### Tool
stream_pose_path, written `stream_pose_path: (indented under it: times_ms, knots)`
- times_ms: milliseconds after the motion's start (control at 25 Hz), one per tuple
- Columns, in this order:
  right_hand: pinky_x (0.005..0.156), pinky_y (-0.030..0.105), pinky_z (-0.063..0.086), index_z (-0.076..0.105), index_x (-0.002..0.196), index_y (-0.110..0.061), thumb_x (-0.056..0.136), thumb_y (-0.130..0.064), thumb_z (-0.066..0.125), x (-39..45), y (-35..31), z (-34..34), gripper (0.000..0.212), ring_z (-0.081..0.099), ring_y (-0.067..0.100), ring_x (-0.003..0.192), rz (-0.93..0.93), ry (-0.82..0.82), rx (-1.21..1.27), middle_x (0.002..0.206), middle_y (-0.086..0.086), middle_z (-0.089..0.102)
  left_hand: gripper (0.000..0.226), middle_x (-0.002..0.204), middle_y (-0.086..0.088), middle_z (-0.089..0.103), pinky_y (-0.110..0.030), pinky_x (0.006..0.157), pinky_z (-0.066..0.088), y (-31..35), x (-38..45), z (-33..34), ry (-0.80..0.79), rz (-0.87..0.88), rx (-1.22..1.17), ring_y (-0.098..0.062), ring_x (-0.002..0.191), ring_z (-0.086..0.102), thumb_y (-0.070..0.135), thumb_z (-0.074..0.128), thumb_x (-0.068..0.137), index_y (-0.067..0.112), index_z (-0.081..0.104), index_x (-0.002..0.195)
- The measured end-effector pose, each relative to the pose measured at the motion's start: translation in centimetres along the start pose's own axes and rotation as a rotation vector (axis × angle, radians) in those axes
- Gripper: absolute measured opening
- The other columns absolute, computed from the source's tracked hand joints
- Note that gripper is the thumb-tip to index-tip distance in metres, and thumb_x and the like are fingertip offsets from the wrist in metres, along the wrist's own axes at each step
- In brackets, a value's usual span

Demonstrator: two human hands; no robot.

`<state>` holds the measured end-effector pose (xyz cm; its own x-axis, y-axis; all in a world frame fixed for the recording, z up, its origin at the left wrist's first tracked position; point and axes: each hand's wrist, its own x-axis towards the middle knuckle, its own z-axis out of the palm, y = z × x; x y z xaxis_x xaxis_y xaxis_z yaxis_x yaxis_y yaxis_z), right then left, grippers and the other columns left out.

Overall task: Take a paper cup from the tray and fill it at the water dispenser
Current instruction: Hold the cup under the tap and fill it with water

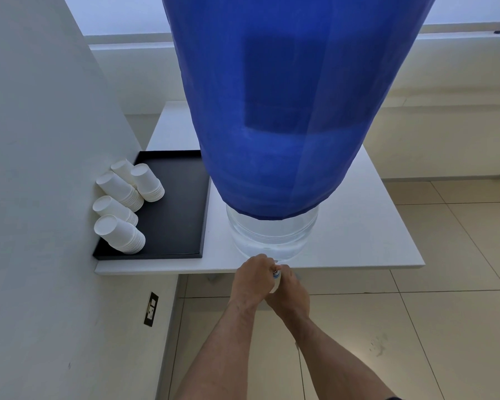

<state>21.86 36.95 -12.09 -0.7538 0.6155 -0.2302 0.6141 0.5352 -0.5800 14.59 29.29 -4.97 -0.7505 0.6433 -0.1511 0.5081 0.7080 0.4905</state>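
While a white paper cup sits mostly hidden between both hands at the bench edge, the right hand wraps it from below; the left hand closes on the dispenser tap. Stacked cups lie on the black tray, left of the blue-covered bottle.

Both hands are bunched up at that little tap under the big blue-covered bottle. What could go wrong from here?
1. The left hand and right hand hide almost all of the paper cup, so its water level is hard to see; it could overflow.
2. The tap hangs past the table edge, so any spill would likely land on the tiled floor and make it slippery.
3. A thin paper cup squeezed too hard may buckle.
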Motion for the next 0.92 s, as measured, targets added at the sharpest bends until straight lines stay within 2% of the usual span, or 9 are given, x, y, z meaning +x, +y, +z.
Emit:
stream_pose_path:
  times_ms: [200, 520, 800, 920]
  knots:
    - [0.071, 0.036, 0.056, 0.052, 0.116, -0.022, 0.077, -0.043, 0.075, -0.01, 0.38, -0.41, 0.050, 0.068, 0.020, 0.090, 0.011, 0.013, -0.025, 0.106, -0.008, 0.066, 0.022, 0.107, -0.011, 0.074, -0.033, 0.090, 0.056, 0.21, 0.04, -0.09, 0.002, -0.011, 0.001, -0.026, 0.094, 0.070, 0.016, 0.058, 0.097, 0.006, 0.074, 0.108]
    - [0.065, 0.032, 0.048, 0.054, 0.118, -0.022, 0.079, -0.049, 0.075, -0.20, 0.61, -0.86, 0.053, 0.070, 0.020, 0.089, -0.014, 0.048, -0.041, 0.108, -0.008, 0.068, 0.023, 0.107, -0.011, 0.075, -0.032, 0.092, 0.056, 0.14, 0.02, 0.03, 0.009, -0.016, -0.002, -0.025, 0.095, 0.071, 0.019, 0.059, 0.098, 0.006, 0.074, 0.110]
    - [0.068, 0.034, 0.054, 0.053, 0.115, -0.023, 0.076, -0.052, 0.076, -0.30, 0.62, -0.64, 0.053, 0.069, 0.018, 0.087, -0.013, 0.061, -0.038, 0.104, -0.010, 0.067, 0.025, 0.106, -0.011, 0.073, -0.032, 0.089, 0.055, 0.10, -0.13, -0.24, -0.003, -0.014, -0.010, -0.024, 0.092, 0.070, 0.020, 0.057, 0.099, 0.006, 0.074, 0.109]
    - [0.066, 0.033, 0.053, 0.052, 0.115, -0.022, 0.077, -0.049, 0.076, -0.28, 0.58, -0.59, 0.052, 0.069, 0.019, 0.087, -0.006, 0.057, -0.036, 0.104, -0.009, 0.067, 0.032, 0.103, -0.008, 0.074, -0.036, 0.088, 0.059, -0.09, -0.43, -0.19, -0.010, -0.051, -0.089, -0.020, 0.086, 0.067, 0.028, 0.051, 0.103, 0.009, 0.076, 0.108]
